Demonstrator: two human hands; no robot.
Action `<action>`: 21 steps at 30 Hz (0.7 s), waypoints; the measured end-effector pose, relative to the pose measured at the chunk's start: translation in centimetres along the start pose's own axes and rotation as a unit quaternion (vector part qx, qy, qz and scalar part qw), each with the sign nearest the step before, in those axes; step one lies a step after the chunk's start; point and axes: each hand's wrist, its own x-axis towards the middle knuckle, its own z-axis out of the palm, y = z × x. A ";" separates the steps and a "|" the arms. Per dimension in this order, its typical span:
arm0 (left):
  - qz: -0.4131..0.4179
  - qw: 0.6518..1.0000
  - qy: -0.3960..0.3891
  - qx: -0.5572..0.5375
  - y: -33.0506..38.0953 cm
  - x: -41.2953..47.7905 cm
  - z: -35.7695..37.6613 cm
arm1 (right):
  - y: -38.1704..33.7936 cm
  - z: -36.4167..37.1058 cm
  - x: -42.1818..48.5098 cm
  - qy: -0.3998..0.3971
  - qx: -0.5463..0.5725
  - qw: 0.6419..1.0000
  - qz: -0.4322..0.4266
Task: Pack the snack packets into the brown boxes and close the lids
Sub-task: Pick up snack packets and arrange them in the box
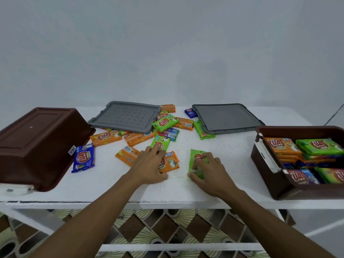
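Note:
Several orange, green and blue snack packets lie scattered across the middle of the white table (111, 185). My left hand (149, 166) rests on an orange packet (170, 162), fingers closing around it, fingertips reaching a green packet (162, 143). My right hand (210, 171) grips a green packet (197, 158) that lies flat on the table. One brown box (268, 164) at the right stands upright, filled with stacked packets. Another brown box (37, 144) at the left is turned upside down. Two grey lids (124, 116) (226, 118) lie at the back.
A blue packet (83, 158) lies beside the overturned box. The table's front edge runs just below my wrists, with a patterned floor (163, 226) beneath. A plain wall stands behind the table.

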 end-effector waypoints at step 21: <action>-0.006 0.993 0.031 -0.114 12.6 5.1 -8.2 | 6.3 -19.9 0.5 -0.068 -0.023 0.996 0.044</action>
